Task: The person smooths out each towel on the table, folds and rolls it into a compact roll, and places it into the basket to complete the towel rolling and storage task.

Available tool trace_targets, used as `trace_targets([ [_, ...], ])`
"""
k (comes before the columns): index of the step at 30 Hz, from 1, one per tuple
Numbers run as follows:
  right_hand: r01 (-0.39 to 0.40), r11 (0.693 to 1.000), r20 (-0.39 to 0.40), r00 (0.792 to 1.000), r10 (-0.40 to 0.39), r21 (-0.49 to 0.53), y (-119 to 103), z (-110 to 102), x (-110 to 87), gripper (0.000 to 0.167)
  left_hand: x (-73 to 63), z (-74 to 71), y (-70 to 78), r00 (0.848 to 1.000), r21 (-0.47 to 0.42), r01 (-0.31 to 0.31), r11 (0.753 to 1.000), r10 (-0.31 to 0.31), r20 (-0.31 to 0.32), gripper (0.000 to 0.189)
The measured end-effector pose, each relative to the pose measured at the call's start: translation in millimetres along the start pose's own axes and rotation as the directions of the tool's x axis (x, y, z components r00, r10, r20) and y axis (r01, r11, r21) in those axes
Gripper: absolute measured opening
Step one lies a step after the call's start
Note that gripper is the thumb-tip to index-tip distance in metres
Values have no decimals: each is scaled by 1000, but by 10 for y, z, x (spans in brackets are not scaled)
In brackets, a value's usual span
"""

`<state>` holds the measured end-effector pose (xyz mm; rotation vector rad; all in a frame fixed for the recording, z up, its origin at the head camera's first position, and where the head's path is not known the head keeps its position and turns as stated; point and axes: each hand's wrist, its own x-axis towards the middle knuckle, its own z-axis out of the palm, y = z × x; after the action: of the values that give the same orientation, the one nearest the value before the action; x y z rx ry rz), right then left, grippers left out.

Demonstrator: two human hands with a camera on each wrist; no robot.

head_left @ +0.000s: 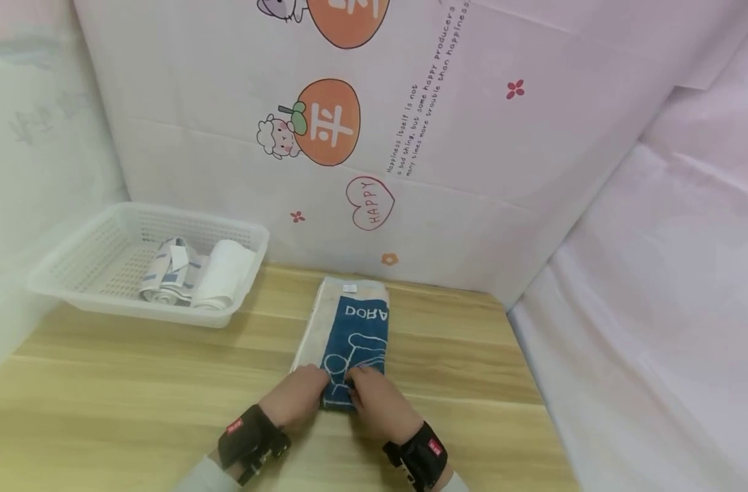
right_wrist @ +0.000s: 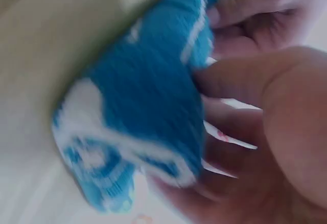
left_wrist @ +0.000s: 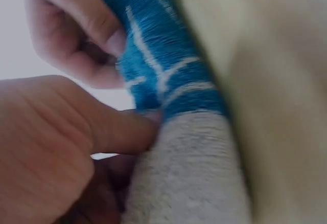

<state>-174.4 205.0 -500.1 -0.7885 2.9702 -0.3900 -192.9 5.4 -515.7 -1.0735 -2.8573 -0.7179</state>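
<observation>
A folded towel [head_left: 363, 326], blue with white line drawing and the letters DORA beside a pale strip, lies lengthwise on the wooden table. My left hand [head_left: 299, 395] and right hand [head_left: 380, 403] pinch its near end side by side. In the left wrist view, the left thumb [left_wrist: 120, 132] presses the towel [left_wrist: 179, 81] where blue meets pale, with fingers tucked behind. The right wrist view shows the right thumb [right_wrist: 230, 81] on the blue face and the other fingers underneath. Layered folds show at the towel's side edge [right_wrist: 127, 147]. A small white tag [head_left: 349, 288] is at the far end.
A white plastic basket [head_left: 146, 311] stands at the back left of the table [head_left: 454, 342]. Inside are a rolled white towel [head_left: 225, 272] and a rolled white-and-blue one [head_left: 165, 273]. A printed cloth [head_left: 460, 212] hangs behind, and white sheeting [head_left: 645, 328] borders the right side.
</observation>
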Motion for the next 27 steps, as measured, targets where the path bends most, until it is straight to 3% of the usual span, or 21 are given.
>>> trace_targets([
  [3,52,997,-63,996,-55,-49,-63,-67,-35,16,103,-81,9,995,-27,57,998,-55,82,15],
  [7,56,994,-43,997,-60,-90,-109,8,-63,27,211,-166,24,982,-50,107,993,-98,163,17],
  [10,54,994,-53,997,-59,-95,-59,94,-59,31,232,-189,33,991,-51,69,996,-62,121,15],
  [13,82,994,-67,994,-86,-67,12,124,-39,27,195,-176,49,1000,-21,-25,999,25,7,12],
  [17,75,996,-35,997,-73,56,86,122,41,18,116,-113,64,992,4,-92,996,92,-85,14],
  [20,46,990,1,999,-47,132,141,141,110,14,70,-40,47,988,-3,-102,995,100,-118,14],
  [23,23,985,49,998,-32,169,195,180,165,11,43,28,13,989,-7,-88,996,87,-123,14],
  [27,3,968,94,995,-27,252,264,193,208,16,75,19,-26,999,-25,-39,999,38,-31,20],
])
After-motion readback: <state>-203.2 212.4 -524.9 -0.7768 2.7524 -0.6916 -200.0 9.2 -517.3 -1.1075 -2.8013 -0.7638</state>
